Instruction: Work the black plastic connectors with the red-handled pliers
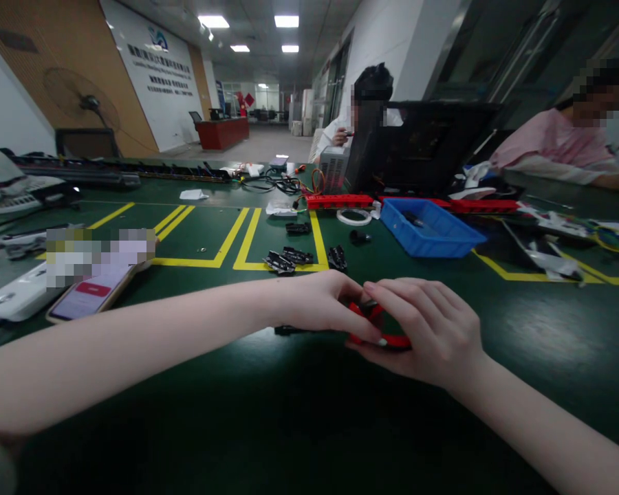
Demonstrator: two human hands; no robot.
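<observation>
My left hand (324,302) and my right hand (430,330) meet over the green table. Both are closed around a red-handled tool (398,342) with curved handles; my fingers cover most of it, so its exact kind is hidden. My left thumb and fingers pinch at its left side, and my right fingers wrap over its top and right. Under my left wrist a dark piece (287,330) lies partly covered. Just beyond my hands are several small black plastic parts: one part (337,258) near my left knuckles, a pair (289,258) to its left, another (298,228) farther back.
A blue bin (430,230) sits beyond my right hand, beside a white tape ring (354,217) and a black cylinder (360,237). Red power strips (340,201) and cables lie behind. At left are a phone (100,282) and a white device (20,292). Two people sit across.
</observation>
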